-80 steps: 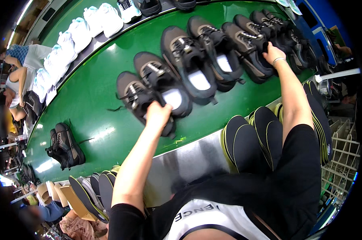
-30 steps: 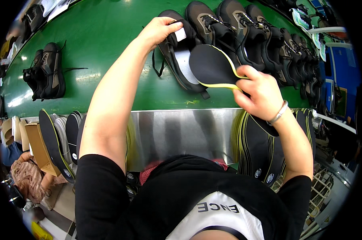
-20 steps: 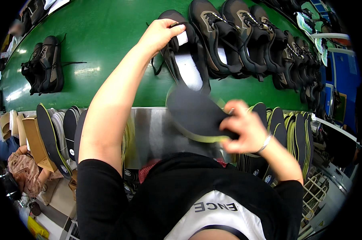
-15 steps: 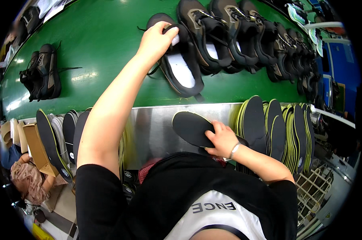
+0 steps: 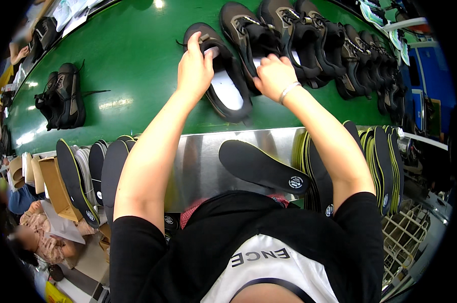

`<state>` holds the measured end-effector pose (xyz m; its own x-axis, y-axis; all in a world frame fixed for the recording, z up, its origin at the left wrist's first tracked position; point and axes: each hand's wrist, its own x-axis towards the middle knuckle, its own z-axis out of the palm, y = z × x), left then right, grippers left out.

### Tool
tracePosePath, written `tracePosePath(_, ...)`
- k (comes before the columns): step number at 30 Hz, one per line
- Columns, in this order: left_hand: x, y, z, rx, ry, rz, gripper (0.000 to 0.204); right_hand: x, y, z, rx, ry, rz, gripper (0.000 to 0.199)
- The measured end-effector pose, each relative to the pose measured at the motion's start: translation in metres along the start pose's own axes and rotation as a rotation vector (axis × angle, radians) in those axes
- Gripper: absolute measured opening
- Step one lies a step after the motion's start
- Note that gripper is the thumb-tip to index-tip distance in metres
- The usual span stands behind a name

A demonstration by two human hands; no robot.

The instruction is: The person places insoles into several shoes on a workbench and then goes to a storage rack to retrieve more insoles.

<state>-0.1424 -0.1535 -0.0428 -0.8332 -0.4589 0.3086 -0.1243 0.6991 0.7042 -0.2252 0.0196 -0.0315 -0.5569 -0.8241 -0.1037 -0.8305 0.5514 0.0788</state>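
My left hand [image 5: 194,70] is on a dark shoe [image 5: 239,83] with a white lining in its opening. Its index finger lies along the upper and its thumb reaches to the tongue. Just to the right, my right hand [image 5: 278,78], a bracelet at its wrist, has its fingers curled at the heel collar of a second dark laced shoe [image 5: 234,25]. Part of that shoe's opening is hidden behind the hand. A black insole [image 5: 259,167] with a yellow-green edge lies untouched on the metal ledge [image 5: 198,151] close to my body.
More shoes [image 5: 309,38] stand in a row rightward along the green table [image 5: 132,65]. At the left stands another pair [image 5: 66,98]. Stacked insoles [image 5: 377,161] flank the ledge on both sides. People sit at the far left, one near a cardboard box [image 5: 56,187].
My right hand has left the insole on the ledge and moved up to the second shoe. My left hand has let the first shoe's tongue down and its index finger has straightened.
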Motion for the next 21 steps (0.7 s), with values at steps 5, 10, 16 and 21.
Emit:
tracePosePath(5,0.005,0.0,-0.023,-0.141,-0.181,-0.204,0.042,-0.036,0.002,-0.047,0.201,-0.538,-0.105,0.035)
tracePosePath(10,0.005,-0.016,-0.025,-0.315,-0.236,-0.358,0.045,-0.016,-0.014,-0.058,0.596,0.143,0.089,0.023)
tracePosePath(16,0.004,-0.019,-0.023,-0.355,-0.301,-0.335,0.05,0.034,-0.022,-0.07,0.386,0.263,-0.182,0.026)
tracePosePath(21,-0.007,-0.027,-0.018,-0.339,-0.186,-0.308,0.048,0.011,-0.036,-0.081,1.113,-0.072,-0.441,0.015)
